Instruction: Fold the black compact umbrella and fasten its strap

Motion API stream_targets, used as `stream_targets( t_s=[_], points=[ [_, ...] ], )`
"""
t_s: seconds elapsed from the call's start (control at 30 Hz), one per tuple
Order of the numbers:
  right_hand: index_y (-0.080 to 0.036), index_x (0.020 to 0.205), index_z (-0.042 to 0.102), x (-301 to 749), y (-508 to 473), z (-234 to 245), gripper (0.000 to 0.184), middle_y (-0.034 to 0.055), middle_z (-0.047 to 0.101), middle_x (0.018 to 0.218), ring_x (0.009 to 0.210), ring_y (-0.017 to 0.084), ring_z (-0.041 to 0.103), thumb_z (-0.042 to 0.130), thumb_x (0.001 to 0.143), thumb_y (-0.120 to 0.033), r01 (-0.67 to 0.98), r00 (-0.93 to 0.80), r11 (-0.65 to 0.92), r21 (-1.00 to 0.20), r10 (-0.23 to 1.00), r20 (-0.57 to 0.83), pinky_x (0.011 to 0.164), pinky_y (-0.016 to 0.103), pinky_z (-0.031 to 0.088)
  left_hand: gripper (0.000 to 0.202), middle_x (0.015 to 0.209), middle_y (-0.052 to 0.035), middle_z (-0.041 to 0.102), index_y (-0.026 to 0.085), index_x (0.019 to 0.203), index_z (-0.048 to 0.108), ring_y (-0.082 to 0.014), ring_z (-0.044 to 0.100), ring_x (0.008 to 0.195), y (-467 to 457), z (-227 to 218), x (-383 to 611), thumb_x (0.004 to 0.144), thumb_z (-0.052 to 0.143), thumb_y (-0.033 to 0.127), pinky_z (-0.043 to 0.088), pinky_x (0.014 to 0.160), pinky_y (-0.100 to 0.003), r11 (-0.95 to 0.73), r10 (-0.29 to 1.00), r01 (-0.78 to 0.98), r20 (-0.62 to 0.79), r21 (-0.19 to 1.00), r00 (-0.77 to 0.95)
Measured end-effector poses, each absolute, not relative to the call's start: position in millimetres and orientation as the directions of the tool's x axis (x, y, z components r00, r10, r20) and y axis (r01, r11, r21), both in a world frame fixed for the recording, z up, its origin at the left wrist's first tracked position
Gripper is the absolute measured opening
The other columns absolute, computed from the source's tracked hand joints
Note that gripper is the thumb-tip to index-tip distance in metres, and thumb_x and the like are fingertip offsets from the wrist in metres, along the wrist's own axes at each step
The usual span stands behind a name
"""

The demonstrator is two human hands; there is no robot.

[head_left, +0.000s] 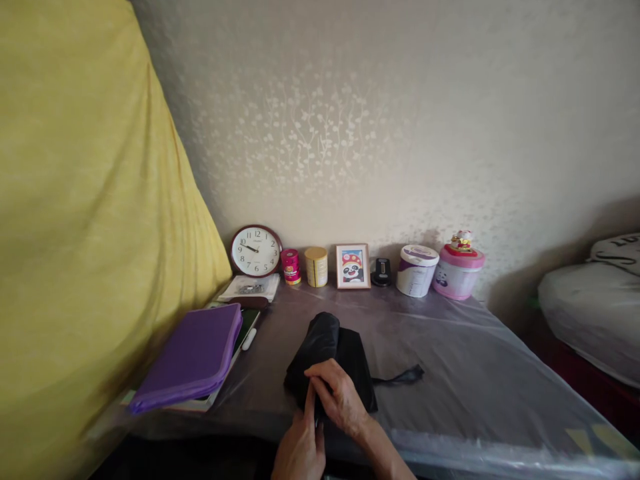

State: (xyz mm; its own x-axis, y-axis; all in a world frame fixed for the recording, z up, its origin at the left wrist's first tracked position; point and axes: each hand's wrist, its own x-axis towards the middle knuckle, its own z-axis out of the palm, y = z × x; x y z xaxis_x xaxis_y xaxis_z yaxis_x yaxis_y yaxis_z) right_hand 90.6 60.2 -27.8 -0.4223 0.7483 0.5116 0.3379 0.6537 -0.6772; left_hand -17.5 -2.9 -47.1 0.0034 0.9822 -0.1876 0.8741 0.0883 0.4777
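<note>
A black folding umbrella (357,367) lies on the table near its front edge, its cloth loosely gathered and partly folded over. Its strap (400,377) stretches out to the right across the tabletop. My left hand (303,443) is closed around the near end of the umbrella, where the handle is mostly hidden by my fingers. Just above it, my right hand (340,397) bends over the black cloth, thumb and fingers pinching it close to my left fingertips.
A purple zip folder (193,353) rests on books at the left, beside a yellow curtain (100,220). Along the wall stand a round clock (257,251), a pink can (291,267), a yellow can (317,267), a panda picture frame (353,267) and two tubs (417,272).
</note>
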Motion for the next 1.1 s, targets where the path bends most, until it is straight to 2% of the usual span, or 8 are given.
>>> stream_targets(
  t_s=[0.1,0.27,0.47,0.73,0.87,1.0,1.1],
  points=[
    [-0.023,0.107,0.057,105.3,56.1,-39.7,0.027,0.0036,0.062,0.106,0.104,0.014,0.051,0.037,0.09,-0.018,0.347,-0.437,0.71,-0.613,0.701,0.565,0.092,0.031,0.041,0.059,0.123,-0.0133,0.053,0.011,0.141,0.006,-0.0145,0.058,0.102,-2.9,-52.5,-19.8,0.086,0.028,0.015,0.037,0.089,-0.02,0.076,0.984,0.862,-0.176,0.501,0.016],
    [-0.022,0.114,0.055,105.5,72.4,-49.6,0.03,0.006,0.054,0.123,0.122,0.017,0.038,0.036,0.09,-0.019,0.429,-0.537,0.755,-0.495,0.654,0.533,0.102,0.038,0.032,0.062,0.129,-0.0146,0.048,0.01,0.141,-0.002,-0.0165,0.058,0.104,-2.1,-62.7,-22.2,0.086,0.026,0.017,0.035,0.093,-0.023,0.07,0.988,0.84,-0.156,0.538,0.018],
    [-0.023,0.105,0.061,86.8,123.9,-44.5,0.027,0.0031,0.059,0.117,0.122,0.016,0.039,0.038,0.09,-0.026,0.518,-0.544,0.727,-0.452,0.687,0.482,0.105,0.042,0.022,0.066,0.14,-0.0174,0.031,0.004,0.139,-0.006,-0.0179,0.052,0.113,0.7,-68.9,-21.6,0.084,0.026,0.015,0.034,0.093,-0.022,0.081,0.987,0.812,-0.161,0.578,0.016],
    [-0.025,0.09,0.067,72.6,187.7,-47.5,0.026,-0.0005,0.066,0.104,0.115,0.015,0.045,0.041,0.089,-0.023,0.603,-0.617,0.724,-0.334,0.689,0.381,0.103,0.04,0.018,0.07,0.14,-0.014,0.034,0.012,0.139,-0.011,-0.0179,0.052,0.112,4.2,-64.2,-24.0,0.084,0.031,0.019,0.034,0.094,-0.023,0.146,0.969,0.767,-0.245,0.625,0.015],
    [-0.025,0.091,0.066,69.6,201.2,-41.7,0.023,-0.0007,0.065,0.107,0.115,0.015,0.046,0.043,0.088,-0.023,0.71,-0.5,0.608,-0.355,0.79,0.354,0.102,0.037,0.023,0.07,0.14,-0.0142,0.032,0.012,0.139,-0.012,-0.0164,0.052,0.112,4.2,-62.4,-24.3,0.084,0.031,0.017,0.035,0.093,-0.022,0.152,0.967,0.768,-0.256,0.622,0.016],
    [-0.016,0.11,0.057,71.1,190.9,-34.4,0.029,0.0104,0.056,0.121,0.119,0.02,0.042,0.039,0.089,-0.022,0.806,-0.275,0.444,-0.392,0.866,0.417,0.1,0.042,0.027,0.069,0.139,-0.0151,0.035,0.01,0.139,-0.013,-0.0164,0.05,0.115,5.4,-64.8,-23.7,0.085,0.03,0.016,0.035,0.094,-0.022,0.142,0.969,0.772,-0.248,0.619,0.02],
    [-0.016,0.114,0.055,70.9,164.3,-36.9,0.03,0.0104,0.056,0.12,0.119,0.018,0.042,0.039,0.089,-0.023,0.753,-0.266,0.514,-0.409,0.808,0.526,0.1,0.037,0.029,0.068,0.139,-0.0173,0.033,0.006,0.139,-0.012,-0.0179,0.047,0.117,5.8,-66.7,-23.3,0.085,0.029,0.015,0.033,0.096,-0.024,0.135,0.971,0.783,-0.24,0.607,0.019]
  ],
)
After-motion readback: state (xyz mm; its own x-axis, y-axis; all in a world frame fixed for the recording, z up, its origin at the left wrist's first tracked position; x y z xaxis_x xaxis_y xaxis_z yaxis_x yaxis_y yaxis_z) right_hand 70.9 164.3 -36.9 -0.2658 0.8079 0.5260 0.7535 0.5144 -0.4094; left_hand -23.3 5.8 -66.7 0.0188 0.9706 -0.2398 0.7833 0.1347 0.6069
